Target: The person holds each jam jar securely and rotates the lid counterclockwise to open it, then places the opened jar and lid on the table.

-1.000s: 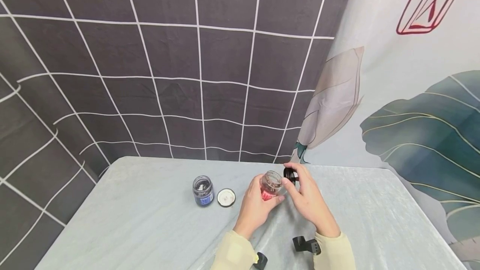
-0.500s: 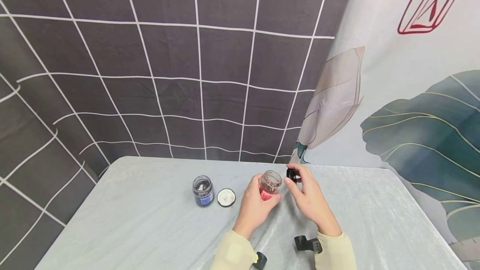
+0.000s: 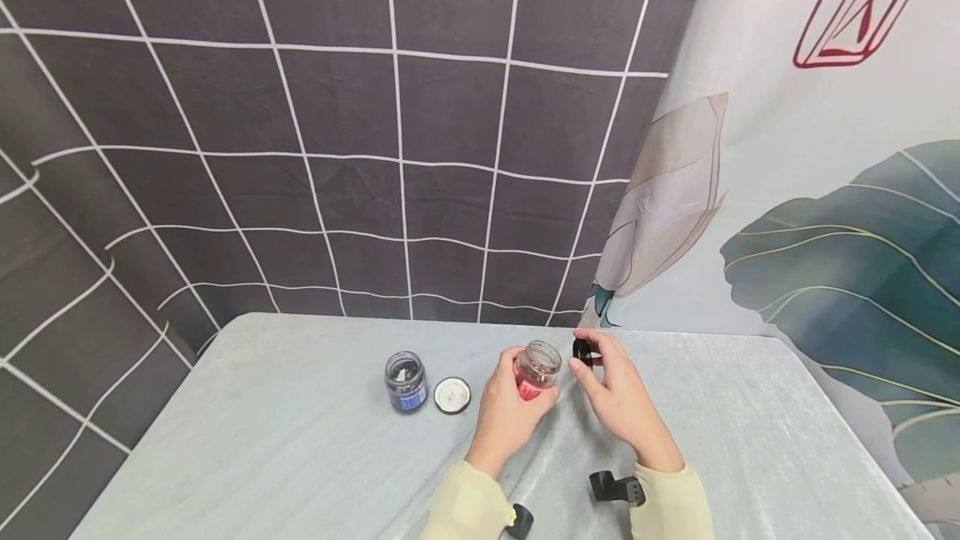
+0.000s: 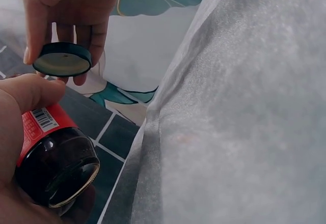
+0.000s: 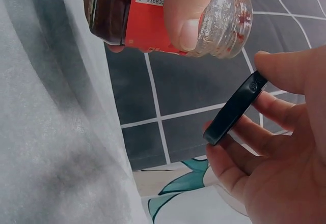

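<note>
My left hand [image 3: 504,417] grips a glass jar [image 3: 538,357] with a red barcoded label, its uncovered mouth facing up. Dark contents fill the lower part of this jar [image 4: 61,168] in the left wrist view, and reddish smears mark the glass near its neck in the right wrist view. Just to the right, my right hand [image 3: 624,407] pinches a black lid [image 5: 237,107] by its edge between thumb and fingers. The lid is apart from the jar, its pale inner face [image 4: 63,63] showing in the left wrist view.
Left of my hands, an open jar [image 3: 407,383] with a blue label and dark contents stands on the grey cloth-covered table [image 3: 285,440]. Beside it a lid [image 3: 452,396] lies with its white inside up. A dark gridded curtain [image 3: 330,107] hangs behind.
The right hand has drawn the black lid slightly right, away from the jar's mouth. The left hand has shifted the jar a little left. The blue-labelled jar and its neighbouring lid stay put.
</note>
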A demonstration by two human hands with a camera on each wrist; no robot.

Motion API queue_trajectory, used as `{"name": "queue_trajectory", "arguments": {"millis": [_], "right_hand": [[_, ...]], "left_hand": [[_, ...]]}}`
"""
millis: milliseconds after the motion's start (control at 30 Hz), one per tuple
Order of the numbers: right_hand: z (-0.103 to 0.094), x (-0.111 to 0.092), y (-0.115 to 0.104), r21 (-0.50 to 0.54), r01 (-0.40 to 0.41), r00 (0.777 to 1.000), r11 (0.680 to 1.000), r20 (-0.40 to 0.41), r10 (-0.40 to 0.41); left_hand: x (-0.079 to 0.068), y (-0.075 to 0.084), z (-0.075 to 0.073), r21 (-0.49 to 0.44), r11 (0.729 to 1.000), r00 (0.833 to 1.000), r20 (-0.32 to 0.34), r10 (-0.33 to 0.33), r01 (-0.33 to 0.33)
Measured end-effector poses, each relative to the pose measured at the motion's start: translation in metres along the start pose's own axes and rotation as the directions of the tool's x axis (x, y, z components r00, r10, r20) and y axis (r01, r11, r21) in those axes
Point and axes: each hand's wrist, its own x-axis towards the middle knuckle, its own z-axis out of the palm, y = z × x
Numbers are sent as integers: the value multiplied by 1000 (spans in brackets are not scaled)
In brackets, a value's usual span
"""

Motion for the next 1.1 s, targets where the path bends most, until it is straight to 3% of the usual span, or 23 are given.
{"name": "queue_trajectory", "arguments": {"millis": [433, 800, 1100], "right_hand": [[1, -2, 4, 24, -8, 1000, 1000, 17, 8], [3, -2, 8, 36, -89, 993, 995, 75, 86], [4, -2, 10, 52, -103, 991, 993, 89, 99]], "left_hand": [[-1, -5, 2, 6, 1000, 998, -46, 31, -31], [0, -5, 2, 2, 1000, 1000, -25, 7, -7], [0, -5, 2, 16, 1000, 1000, -22, 14, -13]]}}
